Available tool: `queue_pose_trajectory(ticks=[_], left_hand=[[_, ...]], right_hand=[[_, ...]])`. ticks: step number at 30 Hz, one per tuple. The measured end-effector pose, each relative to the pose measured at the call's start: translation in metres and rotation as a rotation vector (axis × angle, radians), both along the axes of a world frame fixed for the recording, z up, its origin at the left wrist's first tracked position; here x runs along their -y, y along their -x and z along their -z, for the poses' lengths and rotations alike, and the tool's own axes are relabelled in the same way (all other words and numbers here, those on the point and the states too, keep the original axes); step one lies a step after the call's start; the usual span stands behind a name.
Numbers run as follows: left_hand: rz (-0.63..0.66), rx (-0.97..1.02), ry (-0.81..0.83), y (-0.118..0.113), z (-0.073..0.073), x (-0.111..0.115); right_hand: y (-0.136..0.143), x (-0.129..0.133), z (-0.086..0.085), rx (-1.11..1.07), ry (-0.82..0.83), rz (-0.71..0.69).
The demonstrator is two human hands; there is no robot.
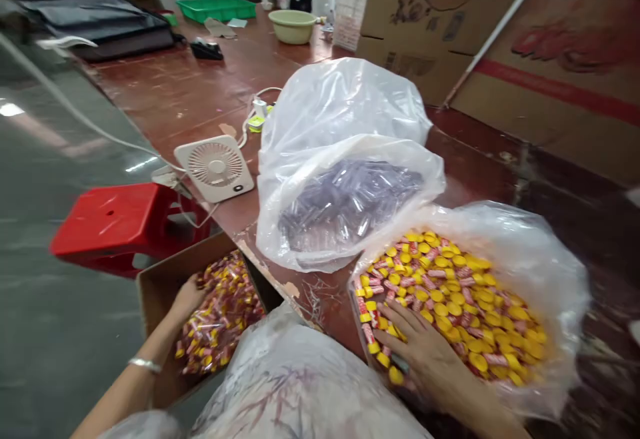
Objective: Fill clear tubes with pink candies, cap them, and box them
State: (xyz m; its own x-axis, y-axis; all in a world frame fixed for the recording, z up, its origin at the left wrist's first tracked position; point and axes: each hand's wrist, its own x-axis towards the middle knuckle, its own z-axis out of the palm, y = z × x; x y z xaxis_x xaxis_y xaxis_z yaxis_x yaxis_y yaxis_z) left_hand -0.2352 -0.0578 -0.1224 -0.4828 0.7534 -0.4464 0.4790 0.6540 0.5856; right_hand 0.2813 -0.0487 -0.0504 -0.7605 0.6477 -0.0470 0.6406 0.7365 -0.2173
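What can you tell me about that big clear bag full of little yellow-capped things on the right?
The clear plastic bag lies open on the reddish-brown table, its thin crinkled film rolled back. It is heaped with small yellow-capped tubes with red-and-white labels. The right hand rests flat on the pile at its near edge. Another bag touches its far side.

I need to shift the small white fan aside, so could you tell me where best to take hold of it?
Grip the white fan by its two side edges, coming from above: it stands upright and slim, its grille faces forward, and its cable trails behind.
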Motion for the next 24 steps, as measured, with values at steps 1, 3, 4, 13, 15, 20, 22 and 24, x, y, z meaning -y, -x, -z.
queue_pose_trajectory(ticks=[1,3,4,13,15,20,22,24], left_hand=[[-0.013,-0.024,-0.050,-0.003,-0.008,-0.008],[-0.009,-0.034,-0.209,-0.020,-0.032,-0.021],[0.021,-0.037,-0.317,-0.033,-0.048,-0.027],[0.997,-0.491,-0.550,-0.166,-0.120,-0.099],[1.040,-0.625,-0.400,-0.176,-0.113,-0.121],[1.092,-0.629,-0.376,-0.206,-0.107,-0.157],[1.205,-0.577,-0.423,-0.220,-0.105,-0.167],[1.263,-0.534,-0.453,-0.230,-0.101,-0.175]], right_hand=[[0.003,-0.005,-0.004,0.020,0.012,0.004],[0.006,-0.018,-0.009,0.042,0.007,0.020],[0.007,-0.024,-0.010,0.045,-0.004,0.034],[0.006,-0.046,-0.020,-0.113,-0.164,0.236],[-0.001,-0.041,-0.026,-0.155,-0.144,0.317],[-0.012,-0.030,-0.033,-0.383,0.026,0.550],[-0.012,-0.029,-0.033,-0.441,0.136,0.682],[-0.011,-0.030,-0.036,-0.488,0.252,0.765]])
